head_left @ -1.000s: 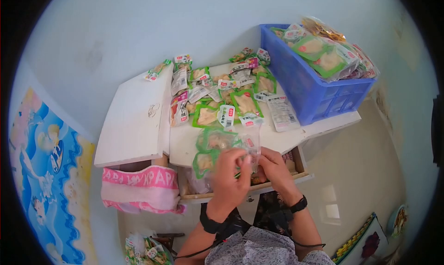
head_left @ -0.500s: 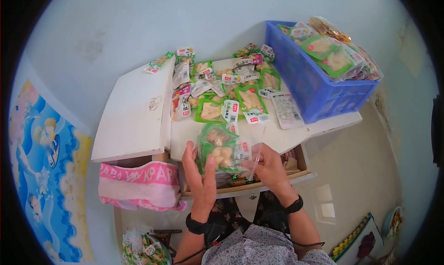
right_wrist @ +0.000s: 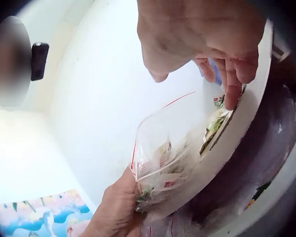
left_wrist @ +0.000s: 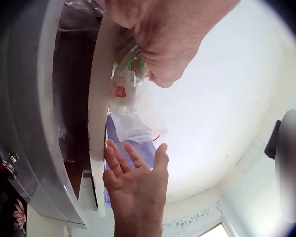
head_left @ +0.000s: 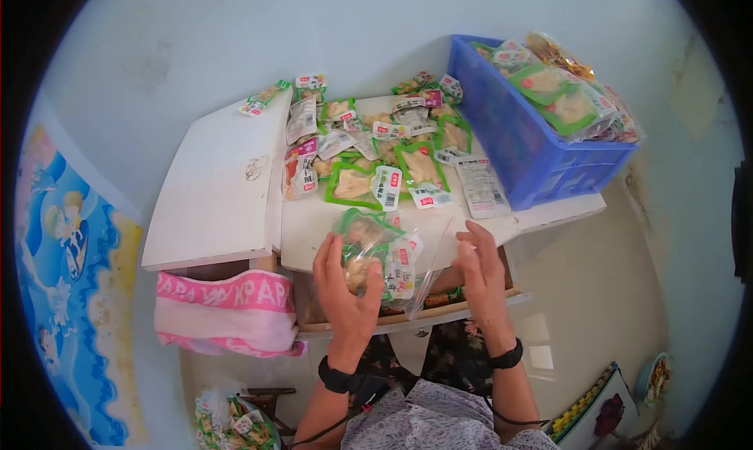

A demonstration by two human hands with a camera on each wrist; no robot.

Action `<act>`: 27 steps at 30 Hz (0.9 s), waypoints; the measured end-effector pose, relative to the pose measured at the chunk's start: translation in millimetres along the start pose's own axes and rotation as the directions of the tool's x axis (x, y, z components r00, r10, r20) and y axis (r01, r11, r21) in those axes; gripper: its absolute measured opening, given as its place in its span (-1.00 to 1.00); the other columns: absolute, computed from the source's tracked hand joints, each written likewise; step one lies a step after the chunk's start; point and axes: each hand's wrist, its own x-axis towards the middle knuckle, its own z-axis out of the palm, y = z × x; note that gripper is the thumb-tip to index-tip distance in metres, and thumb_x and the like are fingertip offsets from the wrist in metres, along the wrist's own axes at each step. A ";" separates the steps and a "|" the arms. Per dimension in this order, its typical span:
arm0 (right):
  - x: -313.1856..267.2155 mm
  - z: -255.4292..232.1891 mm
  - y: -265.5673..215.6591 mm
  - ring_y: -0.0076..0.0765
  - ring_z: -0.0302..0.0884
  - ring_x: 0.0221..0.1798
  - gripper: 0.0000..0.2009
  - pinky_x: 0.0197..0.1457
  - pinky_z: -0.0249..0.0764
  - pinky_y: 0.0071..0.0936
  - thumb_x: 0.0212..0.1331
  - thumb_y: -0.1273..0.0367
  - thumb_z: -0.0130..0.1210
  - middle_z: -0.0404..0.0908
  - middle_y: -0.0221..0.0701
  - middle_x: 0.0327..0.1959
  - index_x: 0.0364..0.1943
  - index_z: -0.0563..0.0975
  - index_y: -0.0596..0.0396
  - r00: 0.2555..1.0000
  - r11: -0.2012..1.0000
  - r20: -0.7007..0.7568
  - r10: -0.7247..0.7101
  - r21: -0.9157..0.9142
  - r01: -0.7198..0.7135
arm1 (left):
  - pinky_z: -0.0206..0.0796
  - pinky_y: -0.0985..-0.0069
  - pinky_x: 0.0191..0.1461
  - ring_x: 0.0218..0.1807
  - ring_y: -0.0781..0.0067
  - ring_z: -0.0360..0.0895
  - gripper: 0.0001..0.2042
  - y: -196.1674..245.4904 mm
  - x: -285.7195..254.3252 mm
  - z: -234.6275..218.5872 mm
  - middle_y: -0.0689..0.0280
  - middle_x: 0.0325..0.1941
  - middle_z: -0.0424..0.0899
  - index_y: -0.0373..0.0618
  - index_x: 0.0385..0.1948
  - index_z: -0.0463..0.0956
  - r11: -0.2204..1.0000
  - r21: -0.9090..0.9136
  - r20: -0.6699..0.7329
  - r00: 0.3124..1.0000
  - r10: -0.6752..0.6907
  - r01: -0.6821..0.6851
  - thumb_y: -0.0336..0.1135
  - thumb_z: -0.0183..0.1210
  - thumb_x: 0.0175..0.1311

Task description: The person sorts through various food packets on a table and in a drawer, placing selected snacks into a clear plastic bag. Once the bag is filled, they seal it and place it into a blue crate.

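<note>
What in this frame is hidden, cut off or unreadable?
- Clear bag: head view, the left hand covers its lower left side.
- Packet labels: head view, print too small to read.
- Open drawer: head view, contents behind the bag and right hand.
- Blue crate: its inside buried under packets.

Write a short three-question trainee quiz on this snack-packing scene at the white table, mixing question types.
1. True or false: the left hand grips the clear zip-top plastic bag of green snack packets.
2. Which stands at the table's far right corner? A) a blue plastic crate B) a red metal bucket C) a wooden box
3. Fill in: the right hand has its fingers ____ and holds nothing.

Key
1. True
2. A; the crate is heaped with more packets.
3. straight (spread beside the bag's open mouth)
</note>
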 end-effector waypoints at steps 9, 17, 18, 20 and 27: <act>-0.9 44.5 -25.3 -0.31 0.59 -0.33 -0.19 -0.20 0.53 -0.43 0.23 0.46 0.29 0.71 -0.24 -0.19 0.57 0.16 -0.01 0.978 0.999 0.210 -0.003 -0.044 0.013 | 0.17 0.17 0.48 0.40 -0.03 0.35 -0.32 -7.5 -7.4 0.4 -0.05 0.39 0.37 -0.34 0.42 0.25 0.999 -0.022 -0.082 0.996 0.022 -0.024 -0.32 0.32 0.30; 57.3 49.9 -103.4 -0.44 0.63 -0.18 -0.29 -0.14 0.52 -0.49 0.13 0.74 0.13 0.69 -0.31 -0.04 0.45 0.40 0.04 0.780 0.751 0.205 -0.591 -0.212 0.625 | 0.20 0.16 0.44 0.39 -0.07 0.35 -0.19 -1.0 -10.2 2.3 -0.06 0.38 0.36 -0.32 0.47 0.17 0.991 -0.123 -0.080 0.996 0.042 -0.051 -0.29 0.42 0.21; 65.8 45.9 -114.8 -0.41 0.63 -0.16 -0.30 -0.12 0.53 -0.47 0.13 0.74 0.13 0.69 -0.31 0.02 0.44 0.41 0.04 0.724 0.680 0.239 -0.647 -0.250 0.689 | 0.22 0.16 0.43 0.39 -0.07 0.36 -0.16 -0.6 -8.8 2.6 -0.06 0.38 0.36 -0.31 0.49 0.15 0.989 -0.132 -0.067 0.996 0.056 -0.065 -0.29 0.44 0.20; 71.2 42.6 -136.9 -0.32 0.63 -0.13 -0.32 -0.05 0.56 -0.39 0.09 0.75 0.15 0.71 -0.36 0.02 0.38 0.48 0.03 0.673 0.624 0.293 -0.679 -0.253 0.739 | 0.23 0.15 0.42 0.38 -0.07 0.36 -0.11 -4.5 -4.7 2.0 -0.06 0.38 0.35 -0.30 0.50 0.11 0.988 -0.148 -0.071 0.997 0.028 -0.038 -0.30 0.46 0.16; 87.6 30.3 -112.9 -0.11 0.58 -0.15 -0.38 -0.11 0.54 -0.25 0.12 0.64 0.18 0.70 -0.23 -0.13 0.33 0.56 -0.15 0.651 0.589 0.433 -0.624 -0.286 0.756 | 0.20 0.14 0.45 0.46 0.00 0.27 0.05 -7.2 26.3 -8.4 -0.03 0.43 0.32 -0.26 0.56 -0.02 0.993 -0.118 -0.009 1.000 0.027 -0.028 -0.29 0.52 0.06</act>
